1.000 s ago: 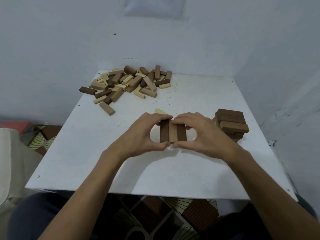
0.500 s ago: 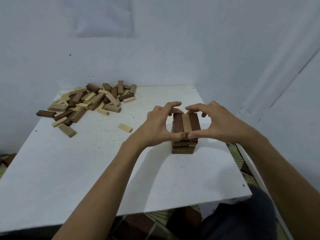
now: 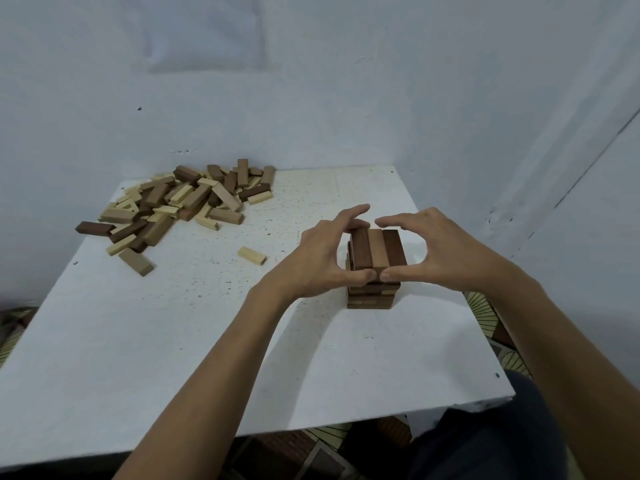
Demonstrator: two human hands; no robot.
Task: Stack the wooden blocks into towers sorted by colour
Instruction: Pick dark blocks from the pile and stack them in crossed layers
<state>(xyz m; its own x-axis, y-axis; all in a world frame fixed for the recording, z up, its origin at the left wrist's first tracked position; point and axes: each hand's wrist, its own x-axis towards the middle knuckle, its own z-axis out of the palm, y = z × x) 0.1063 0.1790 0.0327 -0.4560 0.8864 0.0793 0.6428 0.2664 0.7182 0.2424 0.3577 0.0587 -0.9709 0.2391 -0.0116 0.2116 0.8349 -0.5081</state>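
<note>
A short tower of brown blocks (image 3: 371, 295) stands on the right part of the white table (image 3: 194, 348). Its top layer is a row of three blocks (image 3: 377, 251), dark, medium and dark, lying side by side. My left hand (image 3: 320, 259) and my right hand (image 3: 448, 252) hold this row between thumbs at its near end and fingers at its far end. A pile of loose blocks (image 3: 180, 206) in dark, medium and pale wood lies at the table's far left.
A single pale block (image 3: 251, 255) lies left of the tower. A medium-brown block (image 3: 136, 261) and a dark one (image 3: 93, 227) lie at the pile's near edge. Walls stand close behind and to the right. The table's right edge is near the tower.
Both hands carried the row of three blocks from the table's middle to the right and set it on top of the brown tower. The view turned right.
</note>
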